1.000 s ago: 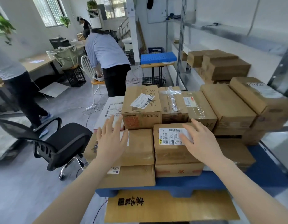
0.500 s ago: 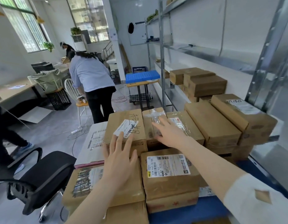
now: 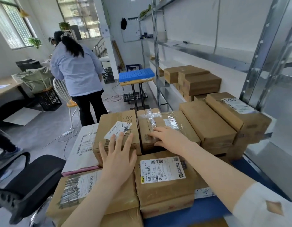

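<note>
Several cardboard parcels are stacked on a blue cart [image 3: 207, 208] in front of me. My left hand [image 3: 119, 158] lies flat with spread fingers on the near end of a box with handwriting and a white label [image 3: 115, 123]. My right hand [image 3: 168, 138] rests on top of the taped box [image 3: 150, 118] beside it, fingers bent over its near edge and thumb on its front face. A box with a large white shipping label [image 3: 163, 171] sits below my right forearm.
A black office chair [image 3: 27, 181] stands at the left of the cart. A person in a light blue shirt [image 3: 76, 71] stands further off by a white chair. Metal shelving [image 3: 207, 51] with brown boxes [image 3: 196, 79] runs along the right.
Both hands have reached forward from the front boxes to the second row. The left hand has come down onto the handwritten box; the right hand has settled on the taped box. The view moved closer.
</note>
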### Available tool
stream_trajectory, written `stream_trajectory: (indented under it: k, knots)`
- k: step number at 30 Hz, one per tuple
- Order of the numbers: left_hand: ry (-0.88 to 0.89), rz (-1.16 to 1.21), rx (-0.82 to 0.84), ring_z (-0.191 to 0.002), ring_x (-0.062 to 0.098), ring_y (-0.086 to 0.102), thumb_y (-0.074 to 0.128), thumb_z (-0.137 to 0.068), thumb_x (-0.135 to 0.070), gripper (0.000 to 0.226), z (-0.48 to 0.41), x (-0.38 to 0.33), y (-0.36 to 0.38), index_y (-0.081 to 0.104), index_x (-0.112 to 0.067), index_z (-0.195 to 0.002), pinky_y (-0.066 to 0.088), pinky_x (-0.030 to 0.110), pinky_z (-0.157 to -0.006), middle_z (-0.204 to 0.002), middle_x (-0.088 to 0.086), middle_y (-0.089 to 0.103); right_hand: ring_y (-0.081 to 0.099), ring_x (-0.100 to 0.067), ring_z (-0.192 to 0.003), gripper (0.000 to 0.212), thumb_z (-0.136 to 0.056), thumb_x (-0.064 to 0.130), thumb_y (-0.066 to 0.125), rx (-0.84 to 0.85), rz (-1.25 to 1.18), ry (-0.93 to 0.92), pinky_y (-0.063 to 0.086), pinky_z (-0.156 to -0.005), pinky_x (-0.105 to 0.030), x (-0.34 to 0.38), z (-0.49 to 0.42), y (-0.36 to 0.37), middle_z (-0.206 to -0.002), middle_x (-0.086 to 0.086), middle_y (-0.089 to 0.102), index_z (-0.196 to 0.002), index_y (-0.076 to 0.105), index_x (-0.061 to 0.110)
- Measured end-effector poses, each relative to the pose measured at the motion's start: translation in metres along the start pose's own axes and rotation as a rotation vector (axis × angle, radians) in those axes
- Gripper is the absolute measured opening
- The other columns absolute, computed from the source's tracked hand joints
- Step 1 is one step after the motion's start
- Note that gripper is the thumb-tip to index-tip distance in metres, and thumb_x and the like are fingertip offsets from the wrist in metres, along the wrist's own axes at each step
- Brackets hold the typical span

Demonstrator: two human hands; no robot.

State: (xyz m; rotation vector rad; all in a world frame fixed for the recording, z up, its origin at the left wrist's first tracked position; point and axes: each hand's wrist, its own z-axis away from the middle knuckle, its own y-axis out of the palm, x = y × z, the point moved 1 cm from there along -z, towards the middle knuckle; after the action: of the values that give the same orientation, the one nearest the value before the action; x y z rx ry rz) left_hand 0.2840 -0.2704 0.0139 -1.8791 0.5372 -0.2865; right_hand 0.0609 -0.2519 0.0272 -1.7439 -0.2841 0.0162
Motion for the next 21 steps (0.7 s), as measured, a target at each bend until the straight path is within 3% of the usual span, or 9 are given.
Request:
stream_trajectory:
  k: [12,17,21]
  knots:
    - [0.025,0.011,0.012,-0.145,0.030,0.009,0.030,-0.096,-0.046,0.055,0.004,-0.003,-0.006,0.018,-0.034,-0.149,-0.004,0.061,-0.112,-0.157,0.002,0.018,0.048,-0.022,-0.123,0.042,-0.096,0.010,0.050,-0.085,0.017,-0.071,0.041,-0.102,-0.035,-0.001,0.026,0.000,-0.137,-0.003,0.052,-0.137,0.049,0.022]
    - [0.026,0.027,0.048,-0.146,0.030,0.006,0.026,-0.096,-0.047,0.054,0.000,-0.004,-0.007,0.011,-0.040,-0.147,-0.006,0.059,-0.113,-0.158,-0.001,0.016,0.045,-0.018,-0.123,0.041,-0.094,0.017,0.053,-0.116,-0.129,0.017,0.030,-0.099,-0.021,-0.004,0.032,-0.003,-0.137,0.001,0.050,-0.135,0.049,0.022]
    - [0.022,0.028,0.044,-0.146,0.028,0.008,0.026,-0.096,-0.045,0.054,0.002,0.002,-0.011,0.012,-0.038,-0.148,-0.005,0.058,-0.113,-0.159,0.000,0.015,0.032,-0.019,-0.135,0.048,-0.096,0.027,0.050,-0.056,-0.164,0.109,0.030,-0.106,-0.030,-0.002,0.042,-0.002,-0.150,0.002,0.034,-0.143,0.037,0.032]
